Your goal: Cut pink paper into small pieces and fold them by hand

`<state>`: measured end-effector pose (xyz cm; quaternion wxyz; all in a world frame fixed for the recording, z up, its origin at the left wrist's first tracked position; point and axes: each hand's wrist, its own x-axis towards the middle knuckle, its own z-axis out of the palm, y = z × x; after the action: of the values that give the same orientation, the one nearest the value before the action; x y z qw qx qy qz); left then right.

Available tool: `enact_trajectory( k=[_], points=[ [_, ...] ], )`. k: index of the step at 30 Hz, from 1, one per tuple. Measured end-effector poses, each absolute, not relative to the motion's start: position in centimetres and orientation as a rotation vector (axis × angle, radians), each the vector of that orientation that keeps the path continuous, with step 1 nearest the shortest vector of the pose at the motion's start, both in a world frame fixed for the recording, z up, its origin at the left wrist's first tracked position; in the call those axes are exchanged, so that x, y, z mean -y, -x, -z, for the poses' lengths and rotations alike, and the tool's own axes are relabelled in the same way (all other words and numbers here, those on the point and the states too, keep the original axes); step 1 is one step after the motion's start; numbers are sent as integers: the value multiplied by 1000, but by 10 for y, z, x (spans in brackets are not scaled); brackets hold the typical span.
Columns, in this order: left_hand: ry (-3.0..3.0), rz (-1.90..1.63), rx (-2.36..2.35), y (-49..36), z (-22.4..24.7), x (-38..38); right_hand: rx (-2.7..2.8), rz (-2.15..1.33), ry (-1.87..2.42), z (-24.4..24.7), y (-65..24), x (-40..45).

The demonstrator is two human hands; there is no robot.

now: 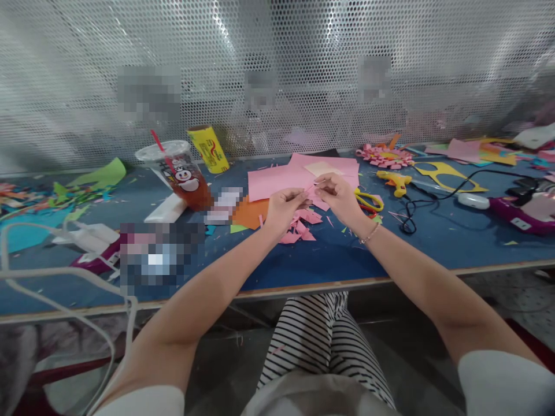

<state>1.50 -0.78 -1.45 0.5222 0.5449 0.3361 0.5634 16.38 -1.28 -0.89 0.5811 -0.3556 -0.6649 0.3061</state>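
Observation:
My left hand (284,209) and my right hand (340,199) meet above the middle of the table, fingertips pinched. Between them is a small, thin strip of pink paper (309,189), partly hidden by the fingers; both hands seem to hold it. Pink paper scraps (301,228) lie in a loose heap just below the hands. Behind them rest larger pink paper sheets (271,182), with a pale piece of paper (318,169) on top. Scissors with yellow handles (372,201) lie right of my right hand, their blades out of sight.
Left stands a lidded drink cup (184,176) with a red straw, near a yellow cardboard tube (208,150). A yellow glue gun (395,182) with a black cord lies right, before a pink fringed paper ring (385,156). White cables (65,274) cross the left front edge.

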Motion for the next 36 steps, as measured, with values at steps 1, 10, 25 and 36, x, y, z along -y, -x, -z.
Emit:
enact_trajectory(
  k=[1,10,25,36],
  points=[
    [-1362,-1355,-830,-15,13,9,1555,-723,828,9,-163,13],
    [-1597,-1344,-899,-16,8,20,1555,-759,871,15,-160,11],
    [-1400,-1266,-830,-18,15,11,1591,-633,1061,4,-164,15],
    [-1357,-1248,-822,-13,16,4,1572,-758,992,9,-167,8]
  ],
)
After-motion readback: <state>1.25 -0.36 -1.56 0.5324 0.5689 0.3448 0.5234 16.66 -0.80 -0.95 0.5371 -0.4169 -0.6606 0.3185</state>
